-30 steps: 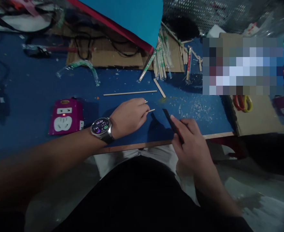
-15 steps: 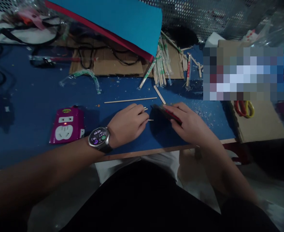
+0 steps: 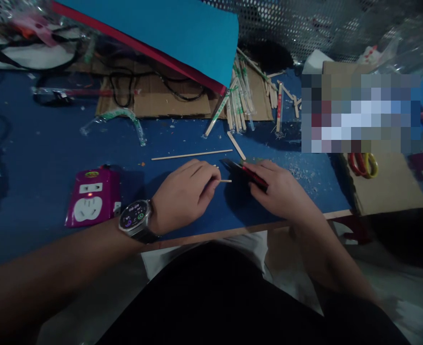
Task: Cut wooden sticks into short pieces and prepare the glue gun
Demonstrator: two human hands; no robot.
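Observation:
My left hand (image 3: 186, 194), with a watch on its wrist, is closed round thin wooden sticks; the end of one stick (image 3: 226, 181) pokes out past the fingertips. In my right hand (image 3: 274, 187) is a red-handled knife (image 3: 256, 178), its dark blade pointing left towards the sticks without touching them. Behind my left hand a long thin stick (image 3: 192, 155) lies on the blue table. A short flat stick (image 3: 236, 145) lies just beyond the knife.
A purple power socket (image 3: 93, 196) sits left of my left hand. Wrapped sticks (image 3: 237, 108) and blue card (image 3: 182, 38) lie at the back over cardboard (image 3: 171, 103). Scissors with red and yellow handles (image 3: 370, 165) rest on cardboard at right. The table's edge (image 3: 211, 234) runs in front.
My left hand has shifted slightly left and down, and its fingers have changed position round the sticks. The knife has tilted a little, with its blade showing more clearly. The view has shifted slightly.

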